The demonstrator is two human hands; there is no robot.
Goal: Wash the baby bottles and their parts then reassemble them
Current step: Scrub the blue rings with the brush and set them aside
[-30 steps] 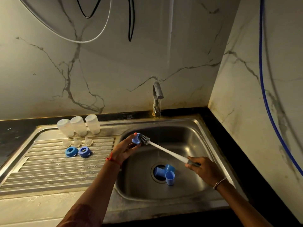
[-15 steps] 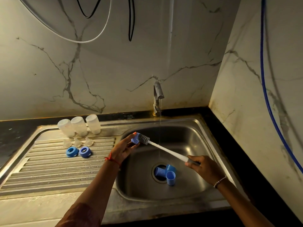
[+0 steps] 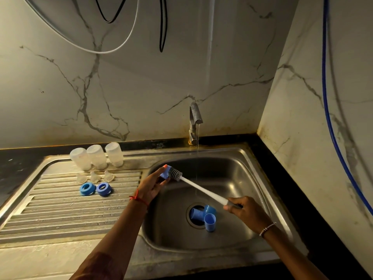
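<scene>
My left hand [image 3: 150,185] pinches blue collar [image 3: 165,173]; my right hand [image 3: 245,214] grips brush [image 3: 201,188] by handle, bristles against collar. 3 blue caps [image 3: 210,221] lie in sink [image 3: 238,178].

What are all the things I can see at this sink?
bottles: three, clear, upside down at the back of the draining board
teats: three, clear, in front of the bottles
rings: two, blue, in front of the teats
caps: three, blue, at the sink's drain
blue piece: one, against the brush bristles
brush: one, white handle, grey bristles, over the sink
tap: one, metal, running
sink: one, steel
white cable: one, back wall
blue hose: one, right wall
left hand: fingers hold the blue piece
right hand: grips the brush handle
</scene>
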